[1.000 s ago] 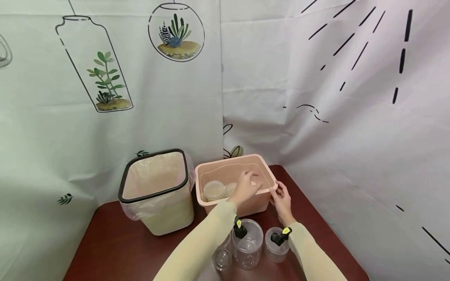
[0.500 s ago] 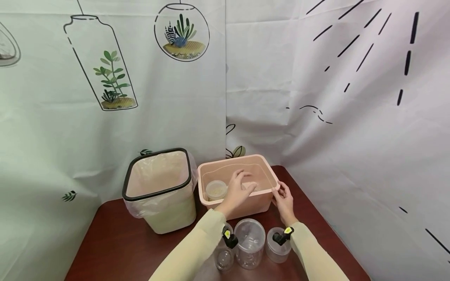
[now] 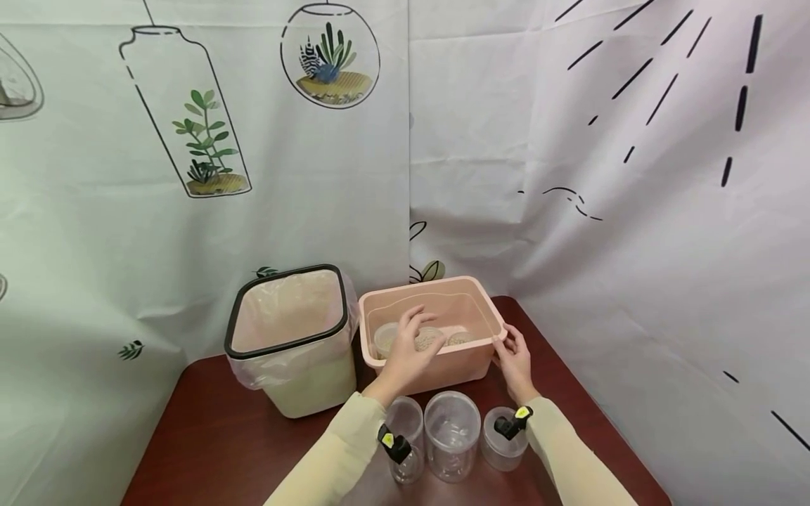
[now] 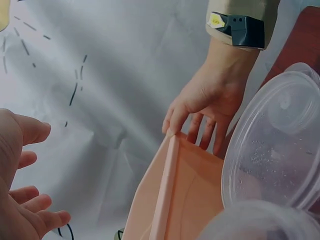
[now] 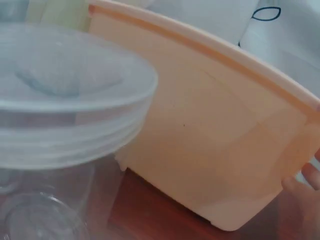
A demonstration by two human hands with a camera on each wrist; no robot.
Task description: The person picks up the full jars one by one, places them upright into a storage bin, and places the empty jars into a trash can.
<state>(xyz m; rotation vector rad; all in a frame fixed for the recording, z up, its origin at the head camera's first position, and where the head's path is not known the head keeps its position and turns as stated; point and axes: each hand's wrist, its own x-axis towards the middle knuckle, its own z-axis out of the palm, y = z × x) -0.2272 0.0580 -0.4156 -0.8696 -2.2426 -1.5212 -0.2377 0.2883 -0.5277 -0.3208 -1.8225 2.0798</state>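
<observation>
A pink plastic storage bin [image 3: 436, 369] stands at the back of the table, with several round translucent tubs [image 3: 460, 339] of pale contents inside. My left hand [image 3: 405, 355] hovers over the bin's front rim, fingers spread and bent, holding nothing; in the left wrist view its fingers [image 4: 37, 200] are likewise free. At the front right corner of the bin, my right hand [image 3: 515, 358] grips the rim between thumb and fingers. The left wrist view shows that right hand [image 4: 210, 97] on the corner. Only its fingertips [image 5: 305, 185] appear in the right wrist view.
Several clear plastic jars stand before the bin: a large one [image 3: 452, 429], a short lidded one [image 3: 503, 443] and others by the left forearm. Left of the bin is a bag-lined trash can [image 3: 310, 383] with a black rim. White printed cloth [image 3: 190, 281] hangs behind the dark red table [image 3: 209, 436].
My left hand has moved left over the bin, uncovering tubs toward its right while partly covering those on the left. My right hand keeps its grip on the bin's corner.
</observation>
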